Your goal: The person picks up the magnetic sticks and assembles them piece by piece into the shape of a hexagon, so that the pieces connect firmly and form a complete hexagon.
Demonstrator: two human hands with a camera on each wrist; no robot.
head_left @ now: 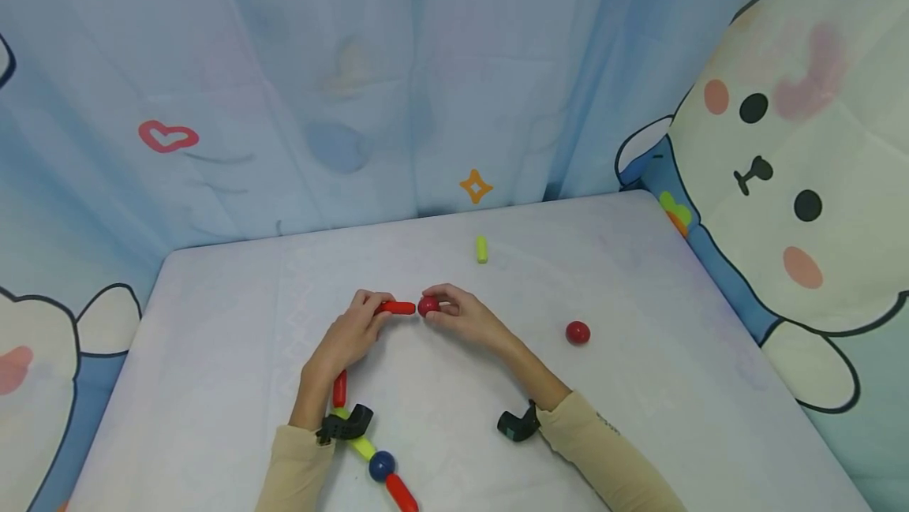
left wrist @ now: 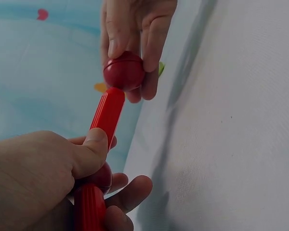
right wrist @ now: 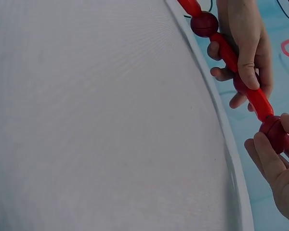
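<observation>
With thumb and fingers my left hand [head_left: 358, 330] grips a red rod [left wrist: 107, 111], part of a chain of red rods and dark red balls. One joint ball [right wrist: 204, 24] shows in the right wrist view; another lies partly behind the left fingers. My right hand [head_left: 469, 316] pinches a dark red ball [left wrist: 124, 71] at the rod's free end. Ball and rod end look in contact or nearly so; I cannot tell whether they are joined. Under the left wrist run a red rod [head_left: 339, 390], a yellow-green rod [head_left: 364, 447], a blue ball [head_left: 382, 465] and another red rod [head_left: 402, 494].
A loose red ball [head_left: 578, 332] lies on the white-covered table [head_left: 639, 417], right of my hands. Farther back is a short yellow-green rod [head_left: 482, 249]. A patterned blue curtain [head_left: 341, 62] hangs behind the table's far edge.
</observation>
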